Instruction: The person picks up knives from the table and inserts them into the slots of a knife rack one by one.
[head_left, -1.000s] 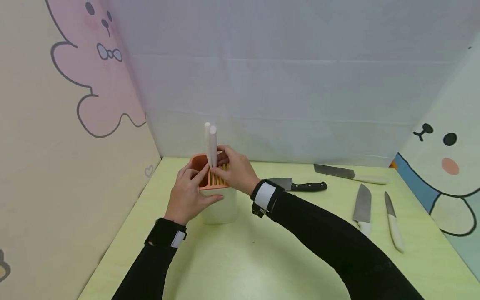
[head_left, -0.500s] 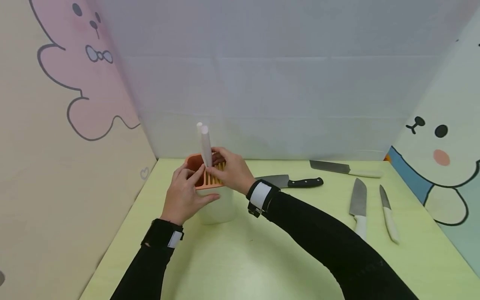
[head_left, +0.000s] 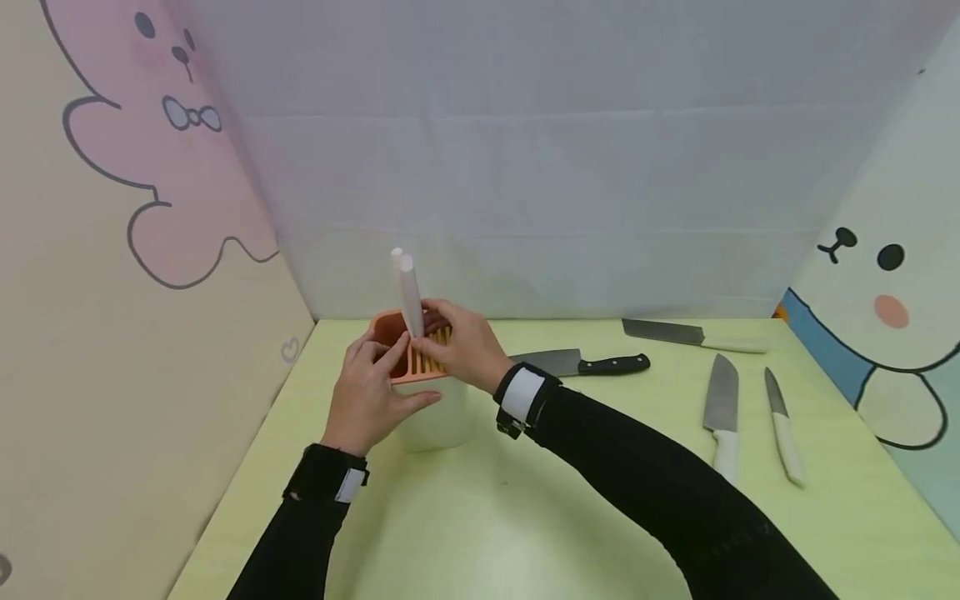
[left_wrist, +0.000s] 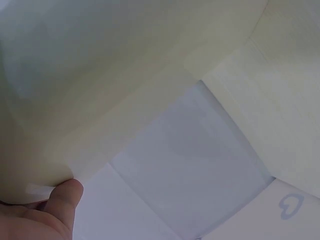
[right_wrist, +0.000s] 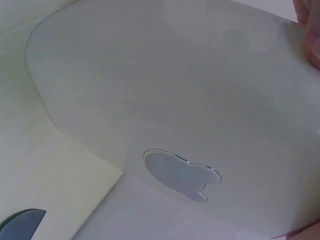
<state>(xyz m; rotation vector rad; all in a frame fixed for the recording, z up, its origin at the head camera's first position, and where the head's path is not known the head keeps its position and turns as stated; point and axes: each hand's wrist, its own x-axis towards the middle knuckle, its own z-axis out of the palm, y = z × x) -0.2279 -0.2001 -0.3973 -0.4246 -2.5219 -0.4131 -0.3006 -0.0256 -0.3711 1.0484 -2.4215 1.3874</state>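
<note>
A knife holder [head_left: 431, 417] with a white body and an orange slotted top stands upright on the table. Two white handles rise out of it, the front handle [head_left: 409, 292] leaning slightly left and partly covering the rear handle [head_left: 396, 253]; whatever lies below them is hidden. My left hand [head_left: 365, 387] grips the holder's left side, thumb along the front and fingers at the rim. With thumb and fingers at its base, my right hand [head_left: 472, 346] pinches the front handle, just above the slots. The right wrist view shows the holder's white wall [right_wrist: 150, 90] close up, with a fingertip [right_wrist: 313, 42] at its rim.
A black-handled knife [head_left: 613, 365] lies right of the holder, partly behind the right wrist. Farther right lie a white-handled knife [head_left: 667, 332], a wide-bladed knife [head_left: 722, 400] and a small knife [head_left: 785, 437]. Walls bound the table [head_left: 510, 525] behind and at both sides.
The white handles lean a little more to the left than before. Both hands keep their places on the holder and handle. The head view has shifted slightly.
</note>
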